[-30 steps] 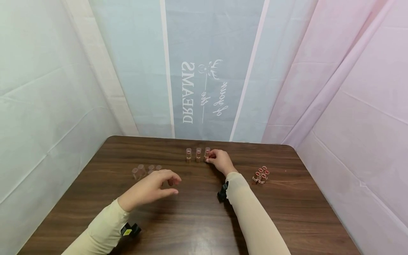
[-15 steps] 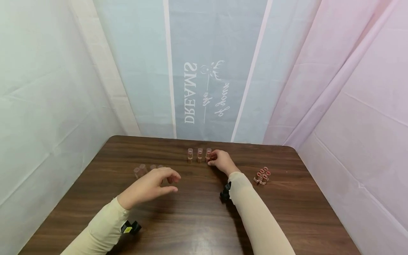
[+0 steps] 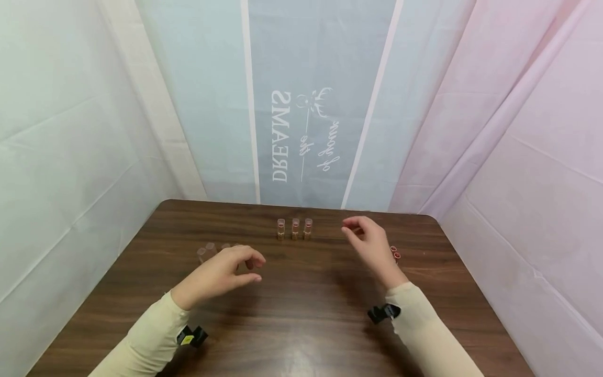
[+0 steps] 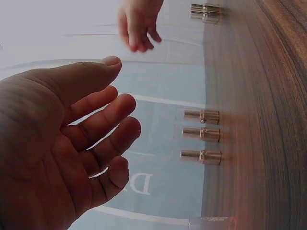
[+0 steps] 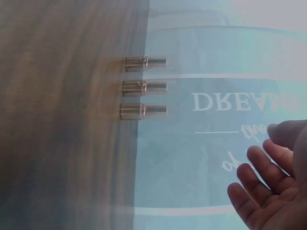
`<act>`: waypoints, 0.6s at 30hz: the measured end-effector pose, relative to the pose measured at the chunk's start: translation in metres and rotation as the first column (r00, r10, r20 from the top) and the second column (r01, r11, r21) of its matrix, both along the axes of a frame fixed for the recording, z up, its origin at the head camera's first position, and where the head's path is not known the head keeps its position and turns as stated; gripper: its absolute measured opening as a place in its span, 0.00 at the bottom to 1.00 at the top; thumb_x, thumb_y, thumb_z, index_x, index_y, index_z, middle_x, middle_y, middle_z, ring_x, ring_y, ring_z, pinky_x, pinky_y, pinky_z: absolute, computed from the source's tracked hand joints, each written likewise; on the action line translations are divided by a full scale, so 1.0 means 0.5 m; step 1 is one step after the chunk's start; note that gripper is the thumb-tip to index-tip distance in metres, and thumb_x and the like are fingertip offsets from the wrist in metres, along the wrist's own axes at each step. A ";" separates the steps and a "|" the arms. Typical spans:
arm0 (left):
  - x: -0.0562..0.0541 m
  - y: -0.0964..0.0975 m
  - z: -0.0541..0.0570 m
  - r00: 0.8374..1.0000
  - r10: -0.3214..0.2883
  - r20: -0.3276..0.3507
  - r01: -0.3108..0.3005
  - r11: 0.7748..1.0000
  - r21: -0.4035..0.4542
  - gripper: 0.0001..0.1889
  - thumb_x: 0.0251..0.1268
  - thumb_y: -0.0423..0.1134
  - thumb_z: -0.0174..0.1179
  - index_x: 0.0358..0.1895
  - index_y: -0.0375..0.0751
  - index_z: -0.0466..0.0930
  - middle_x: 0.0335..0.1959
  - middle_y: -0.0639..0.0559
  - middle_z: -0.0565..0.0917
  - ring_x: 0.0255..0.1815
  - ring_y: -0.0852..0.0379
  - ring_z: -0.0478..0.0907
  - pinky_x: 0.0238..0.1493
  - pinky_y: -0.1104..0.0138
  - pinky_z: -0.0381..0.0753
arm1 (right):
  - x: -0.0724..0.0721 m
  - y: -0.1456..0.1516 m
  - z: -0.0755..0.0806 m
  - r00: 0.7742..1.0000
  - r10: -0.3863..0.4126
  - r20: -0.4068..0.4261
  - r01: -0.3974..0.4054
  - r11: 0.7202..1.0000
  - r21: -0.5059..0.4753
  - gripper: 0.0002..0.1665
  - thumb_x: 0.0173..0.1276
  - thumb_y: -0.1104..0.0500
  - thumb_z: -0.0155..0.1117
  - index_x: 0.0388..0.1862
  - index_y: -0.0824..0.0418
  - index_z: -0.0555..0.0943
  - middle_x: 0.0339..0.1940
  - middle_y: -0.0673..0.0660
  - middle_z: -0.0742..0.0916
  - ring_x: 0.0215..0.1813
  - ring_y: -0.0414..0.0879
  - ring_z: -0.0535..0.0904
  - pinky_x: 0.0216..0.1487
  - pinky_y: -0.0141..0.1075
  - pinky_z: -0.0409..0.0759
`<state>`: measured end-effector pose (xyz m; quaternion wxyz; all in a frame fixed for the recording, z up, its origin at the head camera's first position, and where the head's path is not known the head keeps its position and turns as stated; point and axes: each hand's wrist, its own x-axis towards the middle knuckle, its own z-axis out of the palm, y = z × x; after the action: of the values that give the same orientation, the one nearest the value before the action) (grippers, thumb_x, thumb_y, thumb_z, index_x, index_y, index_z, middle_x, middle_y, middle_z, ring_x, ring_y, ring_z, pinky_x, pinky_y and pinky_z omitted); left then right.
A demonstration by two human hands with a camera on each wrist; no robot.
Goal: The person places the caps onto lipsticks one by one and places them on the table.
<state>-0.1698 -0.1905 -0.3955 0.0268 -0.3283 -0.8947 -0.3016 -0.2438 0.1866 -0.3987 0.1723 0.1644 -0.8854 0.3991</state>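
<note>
Three gold lipstick tubes with clear caps stand upright in a row near the table's far edge: a left tube (image 3: 281,230), a middle tube (image 3: 295,230) and a right tube (image 3: 308,230). To the right of that row my right hand (image 3: 372,246) hovers with loosely bent fingers, holding nothing. It partly covers a cluster of uncapped lipstick tubes (image 3: 397,256). My left hand (image 3: 219,275) hangs over the left side of the table, fingers curved and apart, with nothing in its grasp. Behind it, several clear caps (image 3: 210,251) are partly hidden.
The brown wooden table (image 3: 301,324) ends at a blue printed cloth (image 3: 311,63) at the back. White cloth (image 3: 61,157) hangs on the left and a pinkish cloth (image 3: 532,157) on the right. Each wrist carries a black camera mount (image 3: 383,313).
My right hand has let go of the rightmost tube in the row and moved right, in front of the uncapped cluster. The three tubes stay upright. My left hand has hardly moved.
</note>
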 end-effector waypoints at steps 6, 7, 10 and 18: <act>0.001 0.003 0.000 1.000 0.002 -0.007 -0.002 1.000 -0.001 0.16 0.65 0.48 0.71 0.54 0.58 0.82 0.46 0.64 0.84 0.45 0.64 0.79 0.47 0.66 0.80 | 0.058 0.037 -0.018 0.996 -0.013 -0.084 0.005 0.995 -0.100 0.10 0.72 0.58 0.70 0.49 0.59 0.87 0.44 0.50 0.88 0.45 0.41 0.82 0.49 0.36 0.81; 0.001 0.004 0.000 1.000 0.001 -0.008 -0.001 1.000 0.000 0.16 0.65 0.47 0.71 0.54 0.57 0.82 0.46 0.63 0.84 0.45 0.63 0.79 0.47 0.66 0.80 | 0.064 0.040 -0.020 0.996 -0.014 -0.092 0.004 0.994 -0.108 0.10 0.72 0.58 0.70 0.49 0.59 0.87 0.44 0.49 0.88 0.45 0.40 0.82 0.49 0.33 0.80; 0.003 0.005 0.002 1.000 0.001 -0.004 -0.001 1.000 0.004 0.16 0.65 0.45 0.72 0.54 0.56 0.82 0.47 0.58 0.85 0.45 0.63 0.79 0.47 0.66 0.80 | 0.079 0.043 -0.021 0.993 -0.008 -0.115 -0.008 0.990 -0.137 0.08 0.71 0.61 0.70 0.48 0.58 0.87 0.43 0.48 0.88 0.44 0.38 0.81 0.48 0.27 0.77; 0.000 0.001 0.005 1.000 0.009 -0.018 -0.009 1.000 0.006 0.15 0.66 0.46 0.71 0.54 0.56 0.82 0.48 0.61 0.85 0.46 0.63 0.80 0.48 0.66 0.81 | 0.098 0.035 0.000 0.990 -0.033 -0.141 0.011 0.988 -0.151 0.09 0.69 0.66 0.71 0.46 0.56 0.87 0.42 0.52 0.88 0.43 0.40 0.80 0.47 0.25 0.75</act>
<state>-0.1696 -0.1901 -0.3928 0.0373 -0.3270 -0.8950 -0.3012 -0.1948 0.2041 -0.3986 0.2515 0.1693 -0.8401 0.4499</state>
